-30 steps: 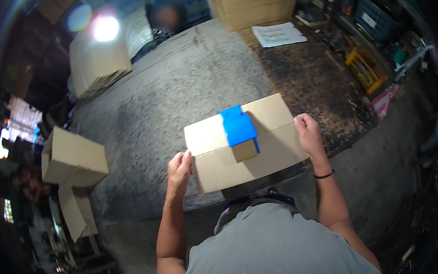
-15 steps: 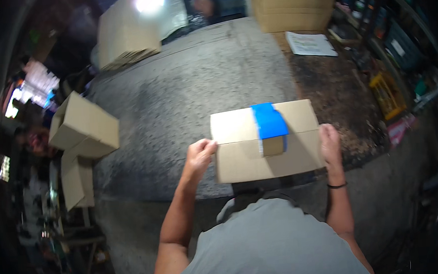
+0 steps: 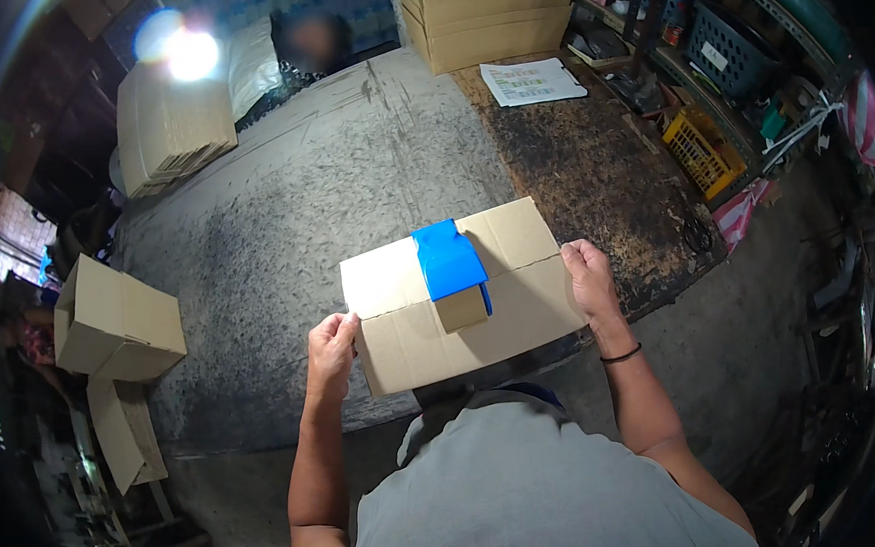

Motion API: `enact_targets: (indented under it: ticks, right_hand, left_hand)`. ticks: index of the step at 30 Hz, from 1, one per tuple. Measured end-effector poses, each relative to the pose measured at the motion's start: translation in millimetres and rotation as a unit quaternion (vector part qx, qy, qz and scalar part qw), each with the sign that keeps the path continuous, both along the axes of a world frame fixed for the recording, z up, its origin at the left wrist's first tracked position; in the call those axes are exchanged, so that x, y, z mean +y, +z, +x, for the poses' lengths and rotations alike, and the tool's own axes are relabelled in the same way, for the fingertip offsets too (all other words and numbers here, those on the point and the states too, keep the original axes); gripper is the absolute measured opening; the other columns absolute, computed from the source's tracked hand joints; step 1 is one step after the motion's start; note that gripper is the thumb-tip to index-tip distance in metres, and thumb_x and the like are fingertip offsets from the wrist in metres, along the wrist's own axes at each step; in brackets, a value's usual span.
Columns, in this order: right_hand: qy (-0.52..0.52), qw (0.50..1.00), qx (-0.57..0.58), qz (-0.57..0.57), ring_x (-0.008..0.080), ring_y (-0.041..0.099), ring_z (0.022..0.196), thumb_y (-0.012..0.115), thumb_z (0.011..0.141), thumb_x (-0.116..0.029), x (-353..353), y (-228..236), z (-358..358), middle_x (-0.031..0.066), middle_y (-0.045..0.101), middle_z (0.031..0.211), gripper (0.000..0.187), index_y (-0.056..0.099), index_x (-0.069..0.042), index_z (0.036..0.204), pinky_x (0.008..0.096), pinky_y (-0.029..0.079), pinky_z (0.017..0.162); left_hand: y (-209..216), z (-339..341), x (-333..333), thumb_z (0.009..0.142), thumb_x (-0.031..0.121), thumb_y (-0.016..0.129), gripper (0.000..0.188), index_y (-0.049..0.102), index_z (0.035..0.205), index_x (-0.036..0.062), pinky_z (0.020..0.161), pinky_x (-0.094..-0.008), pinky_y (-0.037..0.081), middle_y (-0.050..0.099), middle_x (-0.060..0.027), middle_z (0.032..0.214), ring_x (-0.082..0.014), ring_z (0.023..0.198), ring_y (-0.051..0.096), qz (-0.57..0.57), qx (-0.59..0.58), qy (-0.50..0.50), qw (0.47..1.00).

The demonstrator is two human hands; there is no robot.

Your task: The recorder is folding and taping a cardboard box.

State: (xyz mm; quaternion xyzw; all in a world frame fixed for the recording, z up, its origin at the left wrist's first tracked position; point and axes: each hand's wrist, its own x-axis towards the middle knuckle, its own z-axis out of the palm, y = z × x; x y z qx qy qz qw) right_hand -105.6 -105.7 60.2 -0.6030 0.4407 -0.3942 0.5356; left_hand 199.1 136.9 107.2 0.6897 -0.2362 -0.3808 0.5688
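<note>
The left hand [image 3: 331, 352] pinches the carton [image 3: 392, 351] at its left edge between thumb and curled fingers, and the right hand [image 3: 590, 276] pinches its right edge likewise, though fingertips beneath the cardboard are hidden. The carton is at the table's [image 3: 284, 213] near edge, its seam running left to right, with a blue piece [image 3: 449, 260] across the middle of that seam. An open box [image 3: 125, 323] stands to the left, a cardboard stack [image 3: 173, 129] far left, and papers [image 3: 533, 82] far right.
</note>
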Motion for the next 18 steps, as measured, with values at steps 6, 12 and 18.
enact_targets:
  ticks: [6,12,18]
  right_hand:
    - [0.003,0.998,-0.047,0.05,0.0029,0.047,0.071,0.056,0.098,-0.025,2.5,6.3,1.8,-0.0052,0.054,0.074,0.025,0.062,-0.003,0.088,0.0229,0.041,0.063]
    - [0.042,0.989,-0.064,0.128,0.0029,0.046,0.07,0.057,0.097,-0.026,-4.9,29.2,10.5,-0.0064,0.054,0.073,0.026,0.062,-0.004,0.085,0.023,0.04,0.062]
    - [0.032,0.998,-0.01,0.05,0.0036,0.042,0.069,0.057,0.096,-0.023,-8.0,13.8,14.4,-0.007,0.051,0.073,0.024,0.062,-0.002,0.085,0.0241,0.037,0.062]
  left_hand:
    - [-1.3,-3.6,-0.8,0.097,0.025,0.059,0.025,0.061,0.083,0.0046,0.056,-0.0214,0.035,0.057,0.0044,0.073,-0.0029,0.061,0.044,-0.009,0.05,0.025,0.998]
    - [-3.8,-7.9,0.7,0.098,0.027,0.059,0.028,0.061,0.085,0.0026,0.058,-0.0205,0.036,0.057,0.0046,0.076,-0.0017,0.066,0.044,-0.016,0.016,0.004,1.0]
    - [-8.5,-7.9,1.7,0.098,0.025,0.058,0.026,0.062,0.087,0.0009,0.061,-0.0216,0.039,0.056,0.0031,0.079,-0.0035,0.07,0.044,-0.027,0.009,0.012,1.0]
